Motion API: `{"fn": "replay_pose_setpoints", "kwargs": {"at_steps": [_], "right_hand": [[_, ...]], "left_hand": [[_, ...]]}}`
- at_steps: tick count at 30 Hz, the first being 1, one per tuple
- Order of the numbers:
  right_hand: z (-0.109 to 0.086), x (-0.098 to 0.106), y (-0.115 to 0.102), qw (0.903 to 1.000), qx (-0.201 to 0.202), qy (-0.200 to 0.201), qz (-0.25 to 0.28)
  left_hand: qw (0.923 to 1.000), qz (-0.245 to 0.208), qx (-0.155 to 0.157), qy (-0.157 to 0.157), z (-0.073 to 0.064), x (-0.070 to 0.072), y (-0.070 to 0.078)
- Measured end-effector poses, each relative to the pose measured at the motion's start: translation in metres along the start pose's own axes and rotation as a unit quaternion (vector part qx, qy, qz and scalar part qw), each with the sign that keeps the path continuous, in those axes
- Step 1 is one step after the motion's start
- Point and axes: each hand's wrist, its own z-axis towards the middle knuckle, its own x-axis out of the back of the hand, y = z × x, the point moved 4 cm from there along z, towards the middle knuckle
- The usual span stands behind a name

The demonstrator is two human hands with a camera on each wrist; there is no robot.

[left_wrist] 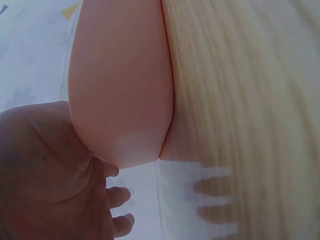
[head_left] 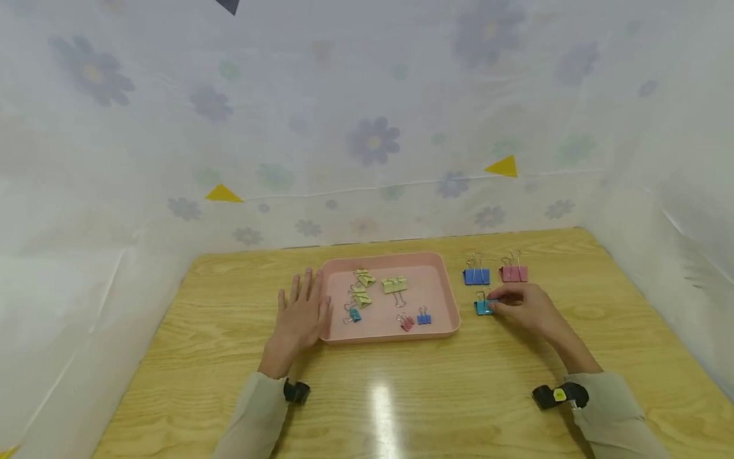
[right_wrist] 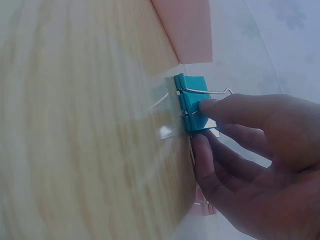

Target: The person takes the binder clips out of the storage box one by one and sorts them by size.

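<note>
My right hand (head_left: 532,307) pinches a teal binder clip (right_wrist: 196,92) just beyond the right side of the pink tray (head_left: 390,338). The clip's wire handle sticks up, and its folded edge is right at the tabletop. On the tray's other side, my left hand (head_left: 299,319) lies with fingers extended, its thumb along the left rim. Three pale yellow binder clips (head_left: 394,285) lie in the tray. A small teal clip (head_left: 355,314), a small pink clip (head_left: 406,322) and a small blue clip (head_left: 424,319) are in its nearer part.
Behind the right hand, a large blue binder clip (head_left: 477,276) and a large pink binder clip (head_left: 514,274) stand on the wooden table (head_left: 447,395), handles up. A flower-print sheet (head_left: 321,146) walls the table at the back and sides.
</note>
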Motion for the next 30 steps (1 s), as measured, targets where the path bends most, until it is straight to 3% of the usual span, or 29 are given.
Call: {"fn": "replay_pose_setpoints", "kwargs": {"at_steps": [19,25,30], "right_hand": [[0.001,0.000,0.004,1.0000,-0.003,-0.006,0.000],[-0.001,0.006,-0.002,0.9999,0.000,0.015,0.008],[-0.002,0.013,-0.013,0.9980,0.029,0.046,0.031]], "left_hand": [[1.0000,0.006,-0.002,-0.001,0.000,0.001,0.000],[1.0000,0.005,-0.003,0.001,0.001,0.000,0.000],[1.0000,0.005,-0.004,0.003,0.000,0.001,0.000]]}}
